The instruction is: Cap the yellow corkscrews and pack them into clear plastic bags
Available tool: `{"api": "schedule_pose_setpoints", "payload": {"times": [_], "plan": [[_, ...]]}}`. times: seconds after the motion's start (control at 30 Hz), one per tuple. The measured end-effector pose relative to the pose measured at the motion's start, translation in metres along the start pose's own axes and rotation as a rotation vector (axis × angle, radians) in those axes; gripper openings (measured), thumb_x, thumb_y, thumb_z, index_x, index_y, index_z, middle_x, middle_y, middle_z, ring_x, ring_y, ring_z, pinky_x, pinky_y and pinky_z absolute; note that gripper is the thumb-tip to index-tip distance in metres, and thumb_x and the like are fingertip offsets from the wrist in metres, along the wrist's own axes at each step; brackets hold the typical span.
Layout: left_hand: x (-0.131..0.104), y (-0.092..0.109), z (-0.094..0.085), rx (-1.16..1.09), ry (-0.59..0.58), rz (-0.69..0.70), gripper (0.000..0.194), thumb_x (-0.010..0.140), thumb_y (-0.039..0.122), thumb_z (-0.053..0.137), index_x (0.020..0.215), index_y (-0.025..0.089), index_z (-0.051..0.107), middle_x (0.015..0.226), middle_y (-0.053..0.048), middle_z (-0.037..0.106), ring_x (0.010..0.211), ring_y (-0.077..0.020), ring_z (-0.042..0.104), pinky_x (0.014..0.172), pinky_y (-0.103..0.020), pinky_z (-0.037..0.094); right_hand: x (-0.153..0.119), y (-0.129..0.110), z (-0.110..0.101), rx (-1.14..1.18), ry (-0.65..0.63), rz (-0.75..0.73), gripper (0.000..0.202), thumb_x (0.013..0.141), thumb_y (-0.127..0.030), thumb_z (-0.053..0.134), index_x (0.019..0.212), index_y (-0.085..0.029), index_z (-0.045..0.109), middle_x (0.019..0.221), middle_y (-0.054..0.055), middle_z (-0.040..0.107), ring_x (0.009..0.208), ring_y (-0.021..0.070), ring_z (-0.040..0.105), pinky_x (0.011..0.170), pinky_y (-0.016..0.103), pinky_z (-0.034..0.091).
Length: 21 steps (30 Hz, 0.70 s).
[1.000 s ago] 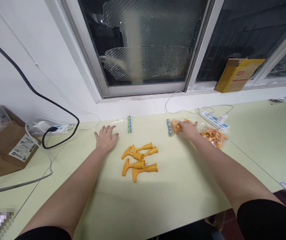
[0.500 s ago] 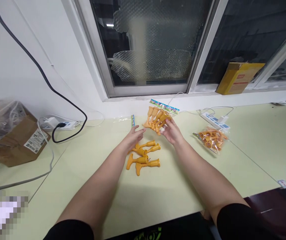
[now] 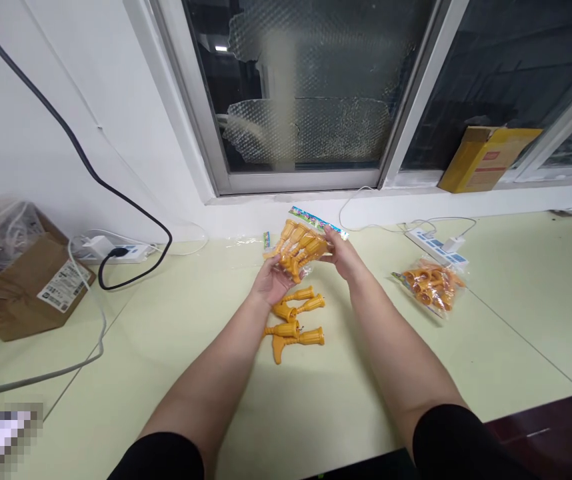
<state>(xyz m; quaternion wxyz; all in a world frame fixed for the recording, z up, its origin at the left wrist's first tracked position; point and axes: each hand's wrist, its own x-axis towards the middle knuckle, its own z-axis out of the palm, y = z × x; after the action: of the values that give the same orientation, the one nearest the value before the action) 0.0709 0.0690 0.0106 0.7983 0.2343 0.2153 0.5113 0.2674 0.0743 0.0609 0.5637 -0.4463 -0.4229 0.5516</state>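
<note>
A clear plastic bag of orange-yellow toy pieces with a colourful header strip is held above the table. My left hand grips its lower left part, fingers around the bottom of the bag. My right hand is closed on its upper right side, near the strip. Below the hands, several loose orange-yellow pieces, each with a ribbed cylinder and a curved end, lie on the pale table. Another filled bag rests on the table to the right.
A power strip with white cables lies behind the right-hand bag. At the left are a brown carton, another power strip and a black cable. A flattened clear wrapper lies near the wall. A yellow box leans against the window.
My left hand has moved from beside the bag onto its lower end. The bag has shifted slightly left and down, and my right hand has come nearer the header strip.
</note>
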Motion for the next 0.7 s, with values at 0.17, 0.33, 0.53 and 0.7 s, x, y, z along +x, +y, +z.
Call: {"api": "schedule_pose_setpoints", "payload": {"times": [0.17,0.33,0.53,0.7], "plan": [[0.007,-0.004,-0.009,-0.077,-0.007,0.028,0.036,0.089,0.037,0.064,0.121,0.021,0.067,0.116,-0.007,0.076,0.102,-0.0248,0.073,0.083,-0.042,0.062,0.023,-0.024,0.006,-0.301,-0.001,-0.097,0.029,0.074,-0.043,0.081,0.089,-0.018,0.078,0.091,0.004,0.078,0.088,0.0218,0.071,0.077,0.033,0.058],[0.011,-0.003,-0.014,-0.193,0.018,0.044,0.051,0.092,0.062,0.056,0.122,0.022,0.067,0.117,-0.011,0.075,0.105,-0.0285,0.072,0.091,-0.050,0.059,0.039,-0.047,0.031,-0.233,-0.067,-0.239,0.028,0.079,-0.045,0.077,0.089,-0.018,0.077,0.094,0.006,0.080,0.094,0.0216,0.073,0.086,0.035,0.057],[0.012,-0.002,-0.016,-0.276,0.014,0.058,0.059,0.093,0.068,0.049,0.128,0.023,0.065,0.124,-0.011,0.073,0.112,-0.0307,0.070,0.100,-0.058,0.053,0.044,-0.055,0.070,-0.152,-0.147,-0.214,0.026,0.083,-0.043,0.078,0.085,-0.018,0.073,0.087,0.007,0.080,0.087,0.0206,0.075,0.084,0.034,0.059],[0.012,-0.001,-0.020,-0.293,0.011,0.075,0.060,0.091,0.071,0.051,0.126,0.025,0.065,0.125,-0.011,0.072,0.118,-0.0311,0.068,0.101,-0.055,0.053,0.052,-0.065,0.091,-0.054,-0.183,-0.268,0.032,0.085,-0.050,0.077,0.088,-0.019,0.067,0.085,0.005,0.078,0.086,0.0203,0.076,0.083,0.036,0.061]]}}
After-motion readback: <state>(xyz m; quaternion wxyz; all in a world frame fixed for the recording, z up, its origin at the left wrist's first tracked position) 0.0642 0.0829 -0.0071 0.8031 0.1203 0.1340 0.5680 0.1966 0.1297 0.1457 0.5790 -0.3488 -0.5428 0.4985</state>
